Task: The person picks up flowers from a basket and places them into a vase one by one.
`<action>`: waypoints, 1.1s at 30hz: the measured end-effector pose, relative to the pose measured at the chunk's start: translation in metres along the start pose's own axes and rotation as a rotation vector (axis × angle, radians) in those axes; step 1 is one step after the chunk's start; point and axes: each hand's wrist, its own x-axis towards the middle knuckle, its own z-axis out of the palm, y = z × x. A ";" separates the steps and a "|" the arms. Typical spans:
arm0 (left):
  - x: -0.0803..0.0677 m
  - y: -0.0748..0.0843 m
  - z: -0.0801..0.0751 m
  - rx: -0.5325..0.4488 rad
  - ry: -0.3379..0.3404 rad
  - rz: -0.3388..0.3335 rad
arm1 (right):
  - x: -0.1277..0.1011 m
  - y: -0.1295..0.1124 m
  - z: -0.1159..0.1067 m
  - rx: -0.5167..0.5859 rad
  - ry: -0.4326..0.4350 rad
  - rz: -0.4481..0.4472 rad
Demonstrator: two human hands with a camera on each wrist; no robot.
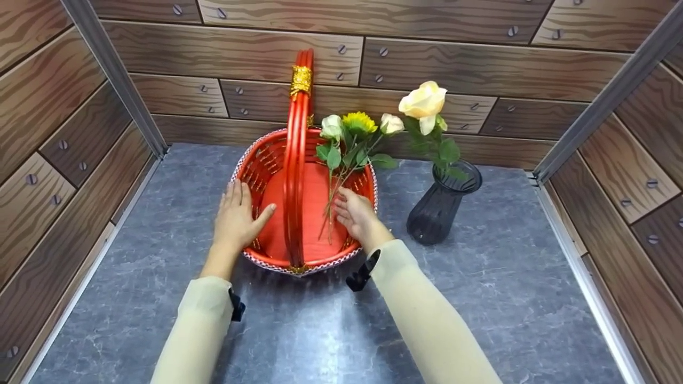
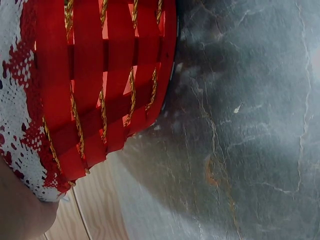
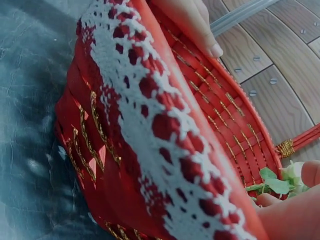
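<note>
Red basket [image 1: 315, 213] sits mid-table, tall handle [image 1: 294, 160] running 6 to 12 o'clock. Left hand [image 1: 236, 218] lies flat on the 9 o'clock rim, fingers straight, likely steadying it. Right hand [image 1: 356, 214] rests at the 3 o'clock rim, fingers relaxed beside the loose flower stems [image 1: 341, 160], gripping nothing. Dark vase [image 1: 442, 205] with a yellow rose [image 1: 424, 102] stands at 3 o'clock, apart from the basket.

The light is bright and even. Soft shadows lie under the basket [image 1: 299, 213]. Both wrist views look blurry up close.
</note>
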 end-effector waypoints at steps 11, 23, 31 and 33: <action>0.000 0.001 0.001 0.002 0.015 -0.009 | 0.006 0.005 0.000 -0.040 -0.023 0.002; 0.002 0.002 -0.001 0.012 0.006 -0.005 | 0.017 0.011 0.005 -0.053 -0.006 0.060; 0.001 0.001 0.000 0.012 0.010 -0.006 | 0.019 0.013 0.007 -0.042 0.005 0.096; 0.001 0.001 -0.001 0.015 0.008 -0.006 | 0.018 0.013 0.007 -0.048 0.001 0.096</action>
